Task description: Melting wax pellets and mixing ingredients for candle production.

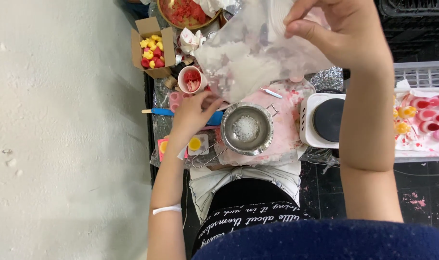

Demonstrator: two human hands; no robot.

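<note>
Above the small metal pot (pixel 246 129), both hands hold a clear plastic bag (pixel 251 58) of white flakes, tipped so its low corner points down at the pot. The right hand (pixel 342 29) pinches the top of the bag up high, and the left hand (pixel 195 113) pinches the low corner, just over the pot's rim. It looks like the pouring step: some white flakes (pixel 245 127) already lie in the pot, and the bag is not yet empty. Pouring more would need a slow tilt, with the corner kept right over the pot so nothing spills on the tabletop (pixel 287 125). Beside the pot on the right sits a white hot plate (pixel 325 119) with a round black top. On the far left stands an open brown cardboard box (pixel 152 48) full of small red and yellow shapes. Near it is a white cup (pixel 190 79) with red bits, and a blue stick tool (pixel 164 111) lies by the left hand. A tray of red and yellow moulds (pixel 424 120) sits far right.
</note>
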